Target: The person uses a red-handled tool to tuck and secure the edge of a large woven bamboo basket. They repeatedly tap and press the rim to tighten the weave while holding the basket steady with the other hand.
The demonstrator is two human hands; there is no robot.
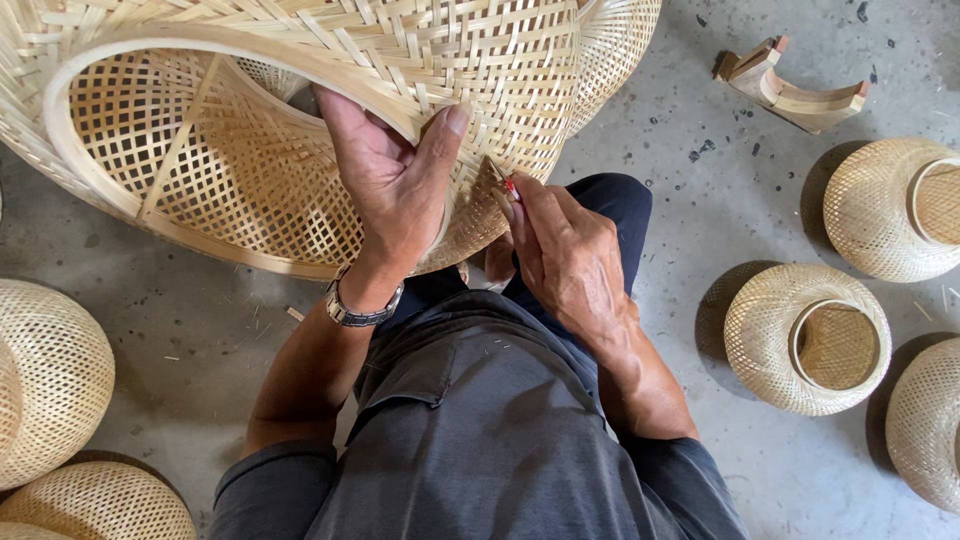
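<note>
Woven bamboo lampshade [300, 130], large and tipped on its side, resting across the knees just above the lap, open mouth turned to the left. Gripped at the bent rim [200, 45] by the left hand [390, 190]: thumb hooked over the outside of the weave, fingers [345, 130] curled inside, clamped tight, probably to steady the shade and keep the edge facing the other hand. Metal wristwatch [362, 308] on that wrist. Just right of those fingers, the right hand [565, 250] pinched closed on a small red-tipped tool [510, 185], its point pressed against the weave near the rim; too small to tell the exact kind. Held low and close, seemingly for fine work on a single strip. Grey shirt [480, 430] and dark trousers [615, 200] directly below both hands.

Further out, on the grey concrete floor [700, 130], smaller woven shades set mouth-up within easy reach: one [805, 340] right of the right hand, another [890, 205] beyond it, a third [925, 425] cut by the edge. More rounded shades [50, 380] well to the left of the left hand, one [100, 505] nearer the bottom edge. Curved wooden block [790, 85] lying apart at the far right.
</note>
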